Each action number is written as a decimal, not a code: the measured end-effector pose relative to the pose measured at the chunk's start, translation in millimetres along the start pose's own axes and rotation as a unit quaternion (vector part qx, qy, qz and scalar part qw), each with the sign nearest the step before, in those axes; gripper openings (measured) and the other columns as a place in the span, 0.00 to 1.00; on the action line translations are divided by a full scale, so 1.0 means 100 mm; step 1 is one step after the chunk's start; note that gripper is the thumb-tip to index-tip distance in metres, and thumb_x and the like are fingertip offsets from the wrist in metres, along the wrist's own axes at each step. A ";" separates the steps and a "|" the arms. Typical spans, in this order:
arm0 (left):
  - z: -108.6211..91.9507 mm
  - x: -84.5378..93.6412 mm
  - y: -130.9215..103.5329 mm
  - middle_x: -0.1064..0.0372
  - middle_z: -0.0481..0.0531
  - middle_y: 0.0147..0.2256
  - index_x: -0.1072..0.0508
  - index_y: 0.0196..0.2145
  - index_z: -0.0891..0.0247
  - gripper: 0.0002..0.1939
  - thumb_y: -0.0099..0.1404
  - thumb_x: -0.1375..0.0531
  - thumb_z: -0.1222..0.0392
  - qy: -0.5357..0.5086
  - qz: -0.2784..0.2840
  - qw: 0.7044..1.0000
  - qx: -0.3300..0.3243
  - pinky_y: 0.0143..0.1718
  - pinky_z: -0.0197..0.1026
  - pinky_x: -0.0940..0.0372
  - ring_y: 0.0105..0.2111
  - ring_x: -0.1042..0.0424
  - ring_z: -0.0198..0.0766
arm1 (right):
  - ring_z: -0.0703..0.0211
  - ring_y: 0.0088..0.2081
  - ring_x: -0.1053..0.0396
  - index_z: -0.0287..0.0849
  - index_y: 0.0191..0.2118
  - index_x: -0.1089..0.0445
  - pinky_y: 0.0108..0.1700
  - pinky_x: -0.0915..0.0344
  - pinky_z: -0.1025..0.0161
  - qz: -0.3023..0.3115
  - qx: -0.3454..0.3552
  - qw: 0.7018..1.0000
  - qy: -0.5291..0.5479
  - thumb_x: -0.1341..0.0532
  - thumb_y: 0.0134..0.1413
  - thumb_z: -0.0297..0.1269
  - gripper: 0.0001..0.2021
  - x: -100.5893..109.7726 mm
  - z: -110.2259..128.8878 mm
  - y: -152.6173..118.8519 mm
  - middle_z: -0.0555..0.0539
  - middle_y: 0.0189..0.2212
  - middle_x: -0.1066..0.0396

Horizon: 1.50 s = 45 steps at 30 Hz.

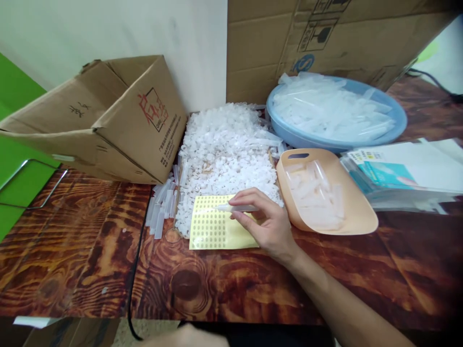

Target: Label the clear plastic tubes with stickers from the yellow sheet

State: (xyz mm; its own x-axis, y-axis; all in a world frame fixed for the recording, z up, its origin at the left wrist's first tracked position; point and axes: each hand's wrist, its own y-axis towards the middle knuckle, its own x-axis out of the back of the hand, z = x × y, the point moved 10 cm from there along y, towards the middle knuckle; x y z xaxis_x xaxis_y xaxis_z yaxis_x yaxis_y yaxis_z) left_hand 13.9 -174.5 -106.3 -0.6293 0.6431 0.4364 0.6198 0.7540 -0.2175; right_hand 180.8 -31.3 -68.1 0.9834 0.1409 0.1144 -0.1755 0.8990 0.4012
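From where I stand, the person's right hand (269, 221) reaches in over the counter's (224, 289) near edge, its grip closed on a slim whitish tube (240, 208), thumb on one side and fingers on the other. The tube lies nearly level above a yellow sheet (208, 231) dotted with rows of small marks, midway along the counter and back from the near edge. The left hand (184, 337) is a blur just in front of that edge; I can't tell whether its grip is open or closed.

Behind the sheet, which overlaps it, a heap of small white pieces (227, 144) spreads toward the far edge. An open cardboard box (144, 125) stands toward the left edge, with loose tubes (159, 212) beside it. To the right sit a peach tray (361, 221) of clear pieces and, farther back, a heaped blue basin (314, 141).
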 end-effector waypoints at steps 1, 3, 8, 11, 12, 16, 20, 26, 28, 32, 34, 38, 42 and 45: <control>-0.08 0.18 0.11 0.27 0.58 0.54 0.24 0.53 0.55 0.12 0.75 0.39 0.53 -0.003 -0.015 1.000 -0.015 0.50 0.48 0.26 0.50 0.25 0.45 | 0.54 0.49 0.26 0.48 0.46 0.21 0.53 0.28 0.55 -0.002 -0.004 1.000 0.007 0.34 0.63 0.26 0.10 0.01 0.00 0.01 0.47 0.45 0.25; -0.17 0.57 0.41 0.26 0.56 0.49 0.24 0.53 0.53 0.12 0.78 0.43 0.55 -0.004 -0.074 0.996 -0.042 0.52 0.46 0.29 0.49 0.26 0.44 | 0.55 0.49 0.26 0.49 0.46 0.21 0.52 0.27 0.57 -0.010 -0.011 1.000 0.009 0.33 0.63 0.26 0.10 0.02 0.00 0.03 0.48 0.44 0.25; -0.17 1.29 1.00 0.26 0.56 0.48 0.24 0.48 0.60 0.09 0.77 0.43 0.60 0.045 -0.258 0.959 -0.111 0.52 0.44 0.31 0.51 0.27 0.43 | 0.56 0.49 0.27 0.49 0.47 0.22 0.49 0.26 0.59 -0.020 -0.020 0.999 -0.016 0.34 0.65 0.27 0.10 0.04 -0.01 0.07 0.47 0.44 0.26; -0.03 1.20 1.18 0.23 0.54 0.44 0.25 0.51 0.62 0.09 0.76 0.42 0.60 0.019 -0.223 0.969 -0.103 0.45 0.41 0.29 0.42 0.23 0.39 | 0.55 0.49 0.26 0.47 0.47 0.22 0.50 0.26 0.57 -0.014 0.008 0.998 -0.063 0.35 0.65 0.26 0.10 0.03 0.02 0.08 0.46 0.44 0.25; -0.01 1.17 1.18 0.22 0.54 0.43 0.25 0.51 0.62 0.10 0.76 0.41 0.60 0.015 -0.221 0.970 -0.103 0.44 0.41 0.29 0.41 0.23 0.39 | 0.54 0.49 0.25 0.47 0.47 0.22 0.51 0.27 0.56 -0.007 0.019 0.997 -0.074 0.36 0.65 0.25 0.11 0.02 0.04 0.08 0.45 0.44 0.25; -0.01 1.16 1.12 0.22 0.55 0.44 0.22 0.52 0.62 0.11 0.76 0.41 0.62 -0.004 -0.245 0.961 -0.131 0.45 0.41 0.28 0.43 0.23 0.40 | 0.54 0.47 0.23 0.47 0.47 0.22 0.50 0.25 0.57 0.024 0.047 0.995 -0.088 0.37 0.65 0.23 0.13 -0.04 0.09 0.11 0.45 0.43 0.23; -0.06 1.08 1.08 0.22 0.57 0.45 0.22 0.56 0.60 0.15 0.75 0.41 0.66 -0.005 -0.230 0.958 -0.169 0.47 0.42 0.26 0.46 0.23 0.42 | 0.54 0.47 0.21 0.47 0.47 0.21 0.48 0.24 0.59 0.054 0.066 0.992 -0.089 0.38 0.65 0.23 0.13 -0.12 0.13 0.11 0.44 0.43 0.21; -0.13 1.01 0.97 0.21 0.58 0.47 0.23 0.55 0.63 0.15 0.72 0.38 0.70 0.015 -0.261 0.944 -0.200 0.49 0.40 0.26 0.47 0.21 0.40 | 0.64 0.16 0.34 0.42 0.44 0.28 0.19 0.37 0.69 0.059 -0.173 0.982 -0.038 0.42 0.73 0.44 0.11 -0.15 -0.38 -0.10 0.55 0.19 0.30; -0.14 1.00 0.97 0.21 0.57 0.47 0.23 0.53 0.63 0.14 0.72 0.38 0.71 0.015 -0.258 0.945 -0.200 0.50 0.40 0.26 0.48 0.21 0.40 | 0.64 0.16 0.34 0.43 0.46 0.30 0.19 0.38 0.69 0.073 -0.191 0.977 -0.051 0.44 0.74 0.47 0.14 -0.15 -0.42 -0.14 0.56 0.18 0.32; -0.07 1.06 1.00 0.19 0.56 0.45 0.21 0.51 0.62 0.12 0.71 0.37 0.69 -0.008 -0.266 0.950 -0.166 0.49 0.39 0.25 0.47 0.20 0.40 | 0.53 0.38 0.22 0.46 0.55 0.31 0.36 0.25 0.63 0.053 -0.031 0.987 -0.150 0.33 0.65 0.39 0.16 -0.03 -0.08 -0.07 0.43 0.41 0.22; -0.08 1.06 1.01 0.19 0.55 0.44 0.20 0.51 0.61 0.12 0.71 0.36 0.68 -0.020 -0.264 0.950 -0.164 0.48 0.39 0.25 0.45 0.20 0.39 | 0.54 0.38 0.22 0.47 0.50 0.29 0.38 0.25 0.63 0.031 0.015 0.983 -0.178 0.35 0.65 0.33 0.10 0.03 0.04 -0.06 0.44 0.40 0.23; -0.17 1.02 1.01 0.19 0.56 0.45 0.20 0.53 0.61 0.14 0.71 0.36 0.69 -0.021 -0.250 0.949 -0.191 0.47 0.39 0.24 0.45 0.19 0.40 | 0.62 0.20 0.29 0.47 0.46 0.31 0.22 0.35 0.69 0.038 -0.054 0.982 -0.175 0.42 0.73 0.34 0.04 0.08 -0.09 -0.07 0.55 0.21 0.29; -0.14 1.03 1.02 0.18 0.57 0.44 0.19 0.51 0.61 0.13 0.71 0.36 0.68 -0.012 -0.254 0.953 -0.167 0.46 0.40 0.22 0.44 0.18 0.41 | 0.54 0.36 0.20 0.46 0.56 0.32 0.36 0.24 0.63 0.073 0.022 0.976 -0.206 0.36 0.68 0.36 0.13 0.03 0.04 -0.07 0.45 0.37 0.21; -0.12 1.02 1.00 0.18 0.57 0.43 0.19 0.52 0.61 0.13 0.71 0.35 0.67 -0.004 -0.255 0.951 -0.173 0.45 0.40 0.22 0.43 0.18 0.41 | 0.53 0.40 0.21 0.47 0.52 0.30 0.41 0.24 0.62 0.083 0.047 0.975 -0.200 0.38 0.67 0.29 0.11 0.01 0.08 -0.11 0.44 0.40 0.22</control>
State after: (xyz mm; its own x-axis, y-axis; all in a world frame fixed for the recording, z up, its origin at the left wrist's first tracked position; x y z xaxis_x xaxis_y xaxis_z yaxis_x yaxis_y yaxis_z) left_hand 17.0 -35.3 -73.0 -0.8922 0.2083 0.4008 0.3495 0.8804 0.3205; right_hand 182.9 -44.5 -65.0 0.8475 0.0904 0.5230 -0.3516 0.8337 0.4258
